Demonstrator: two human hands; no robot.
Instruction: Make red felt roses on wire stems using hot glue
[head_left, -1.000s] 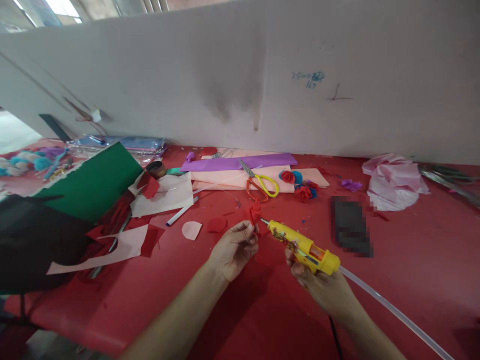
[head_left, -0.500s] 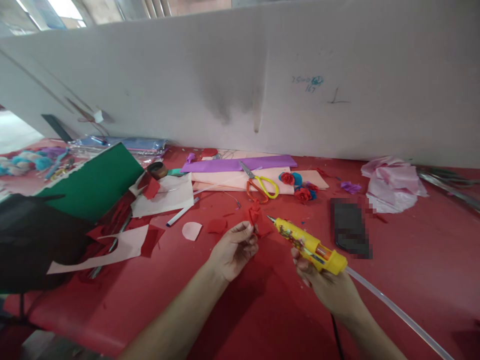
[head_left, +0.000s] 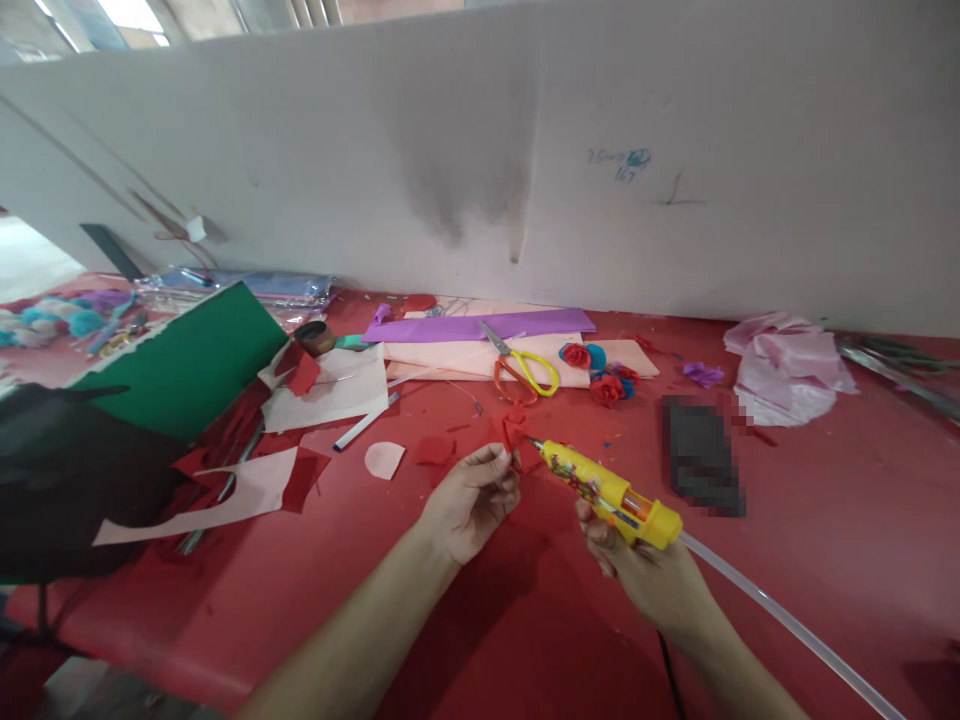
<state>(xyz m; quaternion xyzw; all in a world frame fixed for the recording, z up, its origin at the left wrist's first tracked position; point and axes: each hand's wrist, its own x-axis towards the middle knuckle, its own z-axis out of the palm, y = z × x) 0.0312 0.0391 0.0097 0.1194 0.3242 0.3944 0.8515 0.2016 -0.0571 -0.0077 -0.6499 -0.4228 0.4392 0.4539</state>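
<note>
Between thumb and fingertips, my left hand [head_left: 474,500] pinches a small red paper flower [head_left: 514,424] over the table's middle. My right hand [head_left: 637,560] is wrapped round the handle of a yellow glue gun [head_left: 600,485], whose metal nozzle points left and lies at the flower; whether it touches cannot be made out. A long clear glue stick [head_left: 780,605] sticks out of the gun's back end. Scissors [head_left: 525,370] with one yellow and one orange handle lie open just beyond the flower. Finished red and blue paper flowers [head_left: 600,375] rest right of the scissors.
A dark phone-like slab [head_left: 697,455], partly pixelated, lies at right. Purple paper [head_left: 480,325] and peach sheets lie behind. At left are a white marker [head_left: 366,422], paper scraps, a green board [head_left: 187,360] and a black bag [head_left: 75,490]. A white panel [head_left: 450,150] closes the back.
My right hand has brought the glue gun slightly left, so its nozzle now meets or overlaps the red flower in view. My left hand keeps its pinch, almost still.
</note>
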